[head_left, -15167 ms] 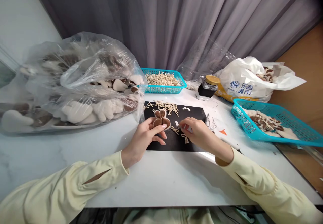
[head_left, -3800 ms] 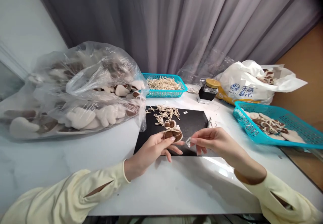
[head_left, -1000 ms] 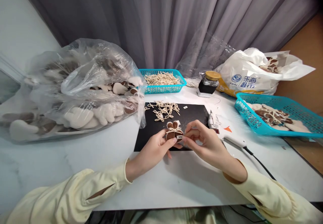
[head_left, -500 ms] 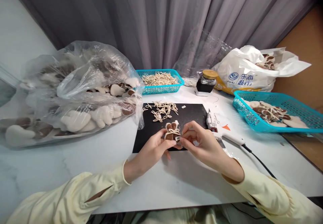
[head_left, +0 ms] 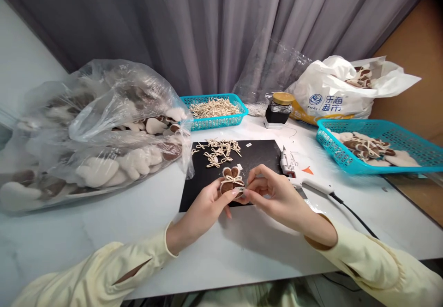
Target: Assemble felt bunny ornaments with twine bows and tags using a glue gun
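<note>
A small brown felt ornament with a pale fuzzy edge and a cream cord bow is held over the black mat. My left hand grips it from the left, thumb in front and fingers behind. A small white label with dark print lies across its lower right. My right hand is closed at that side, thumb and forefinger pinching the label's right end. Several loose cord bows lie on the mat just beyond the ornament.
A glue gun rests right of the mat, its cord running toward me. Blue baskets hold cord bows and felt pieces. Behind stand a gold-lidded jar and a white shopping bag. A clear bag of plush pieces fills the left.
The whole view has shifted slightly. The label now lies flatter across the ornament's lower right, by my left thumb. Both hands keep their hold.
</note>
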The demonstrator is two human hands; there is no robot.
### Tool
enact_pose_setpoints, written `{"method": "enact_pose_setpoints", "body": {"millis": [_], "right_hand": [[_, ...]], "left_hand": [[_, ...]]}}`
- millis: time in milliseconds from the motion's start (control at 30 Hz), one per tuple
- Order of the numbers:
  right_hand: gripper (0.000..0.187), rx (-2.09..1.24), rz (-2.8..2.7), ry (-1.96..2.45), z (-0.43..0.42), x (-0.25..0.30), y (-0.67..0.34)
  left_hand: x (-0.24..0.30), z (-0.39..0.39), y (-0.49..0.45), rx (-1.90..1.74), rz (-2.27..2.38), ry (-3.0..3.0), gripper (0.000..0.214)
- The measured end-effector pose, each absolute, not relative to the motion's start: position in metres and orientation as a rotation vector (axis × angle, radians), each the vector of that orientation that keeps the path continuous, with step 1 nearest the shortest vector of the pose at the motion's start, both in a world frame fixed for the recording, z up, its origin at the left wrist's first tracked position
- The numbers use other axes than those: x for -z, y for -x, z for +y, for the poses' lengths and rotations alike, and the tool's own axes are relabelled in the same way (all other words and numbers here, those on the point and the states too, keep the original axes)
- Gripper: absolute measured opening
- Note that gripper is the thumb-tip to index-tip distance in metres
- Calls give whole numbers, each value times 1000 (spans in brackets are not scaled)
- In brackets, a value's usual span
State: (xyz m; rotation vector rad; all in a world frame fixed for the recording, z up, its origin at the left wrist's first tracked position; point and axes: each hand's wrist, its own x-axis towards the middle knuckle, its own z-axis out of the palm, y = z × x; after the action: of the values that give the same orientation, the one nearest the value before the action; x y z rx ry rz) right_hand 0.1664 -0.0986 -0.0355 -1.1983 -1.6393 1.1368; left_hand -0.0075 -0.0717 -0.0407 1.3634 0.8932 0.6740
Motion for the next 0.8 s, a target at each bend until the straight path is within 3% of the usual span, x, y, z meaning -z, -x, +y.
{"method": "enact_pose_setpoints", "body": {"millis": [200, 467, 800], "right_hand": [[16, -1270, -1546, 1252, -89, 29, -180], [34, -1455, -1582, 1263, -84, 27, -182], [32, -1637, -1477, 1184, -80, 32, -186]], "left_hand": [[38, -73, 7, -651, 885, -1319, 34], [34, -73, 7, -634, 856, -1333, 36], [29, -72, 11, -535, 750, -1327, 36]]}}
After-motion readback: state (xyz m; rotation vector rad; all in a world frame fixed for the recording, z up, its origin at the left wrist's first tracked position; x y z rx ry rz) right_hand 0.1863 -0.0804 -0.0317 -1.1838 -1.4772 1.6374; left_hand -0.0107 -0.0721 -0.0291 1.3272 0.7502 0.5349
